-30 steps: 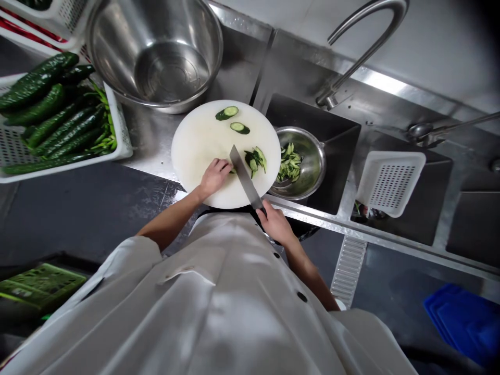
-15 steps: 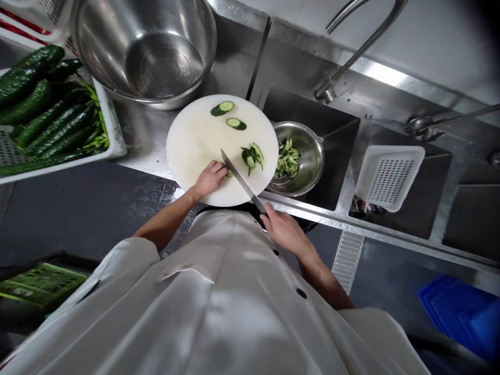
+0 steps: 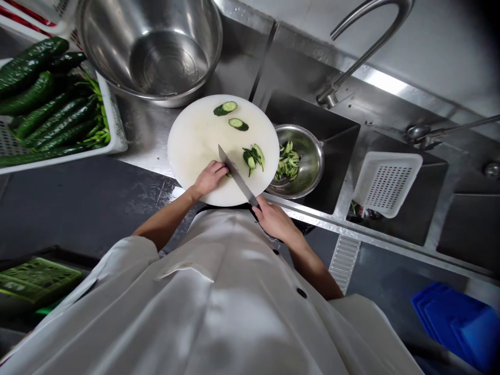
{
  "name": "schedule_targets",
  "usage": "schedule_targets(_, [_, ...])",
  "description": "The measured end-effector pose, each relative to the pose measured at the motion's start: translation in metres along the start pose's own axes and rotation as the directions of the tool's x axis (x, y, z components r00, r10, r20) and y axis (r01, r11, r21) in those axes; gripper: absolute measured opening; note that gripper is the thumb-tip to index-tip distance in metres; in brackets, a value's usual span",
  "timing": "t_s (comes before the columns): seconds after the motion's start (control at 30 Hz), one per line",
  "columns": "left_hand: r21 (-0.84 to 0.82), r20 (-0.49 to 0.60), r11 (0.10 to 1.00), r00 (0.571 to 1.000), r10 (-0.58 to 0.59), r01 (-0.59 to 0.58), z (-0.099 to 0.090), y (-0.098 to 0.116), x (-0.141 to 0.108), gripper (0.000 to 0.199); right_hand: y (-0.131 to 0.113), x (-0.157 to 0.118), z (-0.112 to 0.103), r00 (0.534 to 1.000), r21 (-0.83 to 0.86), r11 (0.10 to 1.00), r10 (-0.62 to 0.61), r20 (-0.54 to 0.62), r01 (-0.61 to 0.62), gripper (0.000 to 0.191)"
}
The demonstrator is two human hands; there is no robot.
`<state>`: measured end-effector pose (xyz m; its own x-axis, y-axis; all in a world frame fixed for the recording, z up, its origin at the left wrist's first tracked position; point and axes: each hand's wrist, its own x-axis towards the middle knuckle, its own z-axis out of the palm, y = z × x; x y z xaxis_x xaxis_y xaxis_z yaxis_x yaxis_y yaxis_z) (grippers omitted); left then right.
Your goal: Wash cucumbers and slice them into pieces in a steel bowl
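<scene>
While the right hand [image 3: 273, 219] closes round the knife [image 3: 239, 177], I see the left hand [image 3: 210, 178] pinning a cucumber piece [image 3: 229, 175] to the white board [image 3: 191, 136], presumably to keep it from sliding about.

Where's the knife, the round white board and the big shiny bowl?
Knife [image 3: 238, 176]: head view, middle of the blade.
Round white board [image 3: 195, 134]: head view, bare left part.
Big shiny bowl [image 3: 166, 60]: head view, inside bottom.
</scene>
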<state>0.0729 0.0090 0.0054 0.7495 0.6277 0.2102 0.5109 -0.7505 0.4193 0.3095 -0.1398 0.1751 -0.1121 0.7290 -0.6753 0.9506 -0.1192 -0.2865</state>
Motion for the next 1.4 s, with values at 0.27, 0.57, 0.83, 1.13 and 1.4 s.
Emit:
schedule_targets(0.27, [0.013,0.012,1.000,1.000,-0.017,0.016,0.000,0.000,-0.003,0.033,-0.002,0.002,0.002,1.000,0.007,1.000,-0.007,-0.002,0.007,0.035])
schedule_targets(0.57, [-0.018,-0.019,1.000,1.000,-0.025,0.024,0.004,-0.003,-0.005,0.035,0.001,0.003,0.005,1.000,0.025,1.000,-0.018,-0.016,0.019,0.036])
schedule_targets(0.83, [-0.035,-0.052,0.999,0.998,-0.033,0.031,0.007,-0.001,-0.010,0.034,0.004,0.022,0.014,0.995,0.129,0.990,-0.046,-0.083,0.057,0.040])
schedule_targets(1.13, [0.081,-0.033,0.987,0.991,-0.133,0.135,-0.044,-0.065,0.118,0.034,0.039,-0.011,0.030,0.986,0.192,0.968,-0.150,-0.074,0.162,0.030])
schedule_targets(1.4, [0.279,0.278,0.944,0.926,-0.253,0.174,-0.039,-0.061,0.169,0.033,0.060,0.042,0.029,0.984,0.496,0.865,0.021,-0.180,0.072,0.036])
